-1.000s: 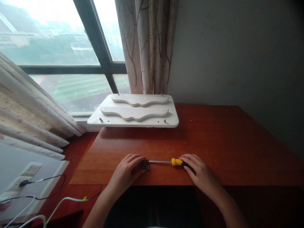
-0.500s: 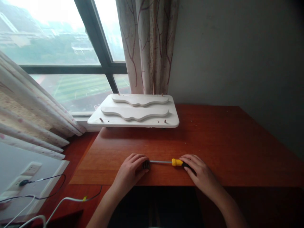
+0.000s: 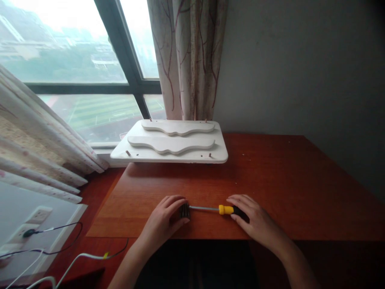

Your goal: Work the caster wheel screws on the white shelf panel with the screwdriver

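Note:
A screwdriver (image 3: 225, 209) with a yellow and black handle and a thin metal shaft lies across the front of the wooden table. My right hand (image 3: 252, 214) is curled over the black end of its handle, fingers above and thumb below. At the shaft's tip, my left hand (image 3: 165, 214) bends round a small cluster of dark, narrow pieces (image 3: 185, 210), perhaps screws, between thumb and fingers. Part of that cluster is hidden by the fingers. The tip touches or nearly touches the pieces; I cannot tell which.
A white board (image 3: 180, 157) with two wavy white strips and several upright pegs rests at the back left of the table (image 3: 285, 180). Behind it are a curtain (image 3: 192, 60) and a window. Cables (image 3: 81, 253) and wall sockets (image 3: 39, 215) are at the lower left.
My left thumb has moved down a little, so more of the dark pieces shows. The screwdriver handle sits slightly lower and farther right; the view has shifted slightly.

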{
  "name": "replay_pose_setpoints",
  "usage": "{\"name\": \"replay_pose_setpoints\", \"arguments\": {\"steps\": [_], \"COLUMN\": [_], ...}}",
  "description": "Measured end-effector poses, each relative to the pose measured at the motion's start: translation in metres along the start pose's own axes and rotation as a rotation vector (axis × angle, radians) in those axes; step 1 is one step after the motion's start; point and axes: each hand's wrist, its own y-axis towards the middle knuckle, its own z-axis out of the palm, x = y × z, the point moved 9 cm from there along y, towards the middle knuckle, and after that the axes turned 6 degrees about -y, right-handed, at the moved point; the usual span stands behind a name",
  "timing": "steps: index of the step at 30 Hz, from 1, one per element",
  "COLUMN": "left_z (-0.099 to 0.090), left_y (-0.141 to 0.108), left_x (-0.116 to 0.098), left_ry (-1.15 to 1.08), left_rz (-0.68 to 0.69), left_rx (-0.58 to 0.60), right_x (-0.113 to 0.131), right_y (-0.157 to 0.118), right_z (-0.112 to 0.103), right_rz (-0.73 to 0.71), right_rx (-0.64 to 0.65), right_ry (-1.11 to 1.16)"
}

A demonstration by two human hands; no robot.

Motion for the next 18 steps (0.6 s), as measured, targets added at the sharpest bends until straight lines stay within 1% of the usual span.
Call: {"name": "replay_pose_setpoints", "arguments": {"steps": [5,9,11,12,13,15,16,18], "left_z": [-0.015,-0.02,-0.027,-0.033,-0.043,-0.072,-0.09,-0.129], "left_y": [0.002,0.001,0.001,0.001,0.001,0.003,0.004,0.009], "left_x": [0.008,0.013,0.017,0.02,0.025,0.04,0.049,0.066], "left_ry": [0.015,0.042,0.056,0.063,0.068,0.071,0.067,0.086], "left_rz": [0.002,0.011,-0.004,-0.023,-0.053,-0.134,-0.186,-0.246], "left_rx": [-0.085,-0.115,-0.142,-0.173,-0.217,-0.351,-0.434,-0.623], "right_x": [0.0,0.007,0.008,0.008,0.006,0.004,0.003,0.001], "right_y": [0.015,0.023,0.029,0.033,0.038,0.053,0.064,0.09], "right_z": [-0.01,-0.016,-0.022,-0.025,-0.029,-0.036,-0.039,-0.044], "right_rz": [0.003,-0.044,-0.053,-0.055,-0.054,-0.052,-0.051,-0.038], "right_rx": [-0.029,-0.032,-0.075,-0.107,-0.14,-0.198,-0.217,-0.237], "right_ry": [-0.029,-0.047,-0.047,-0.046,-0.046,-0.042,-0.04,-0.055]}}
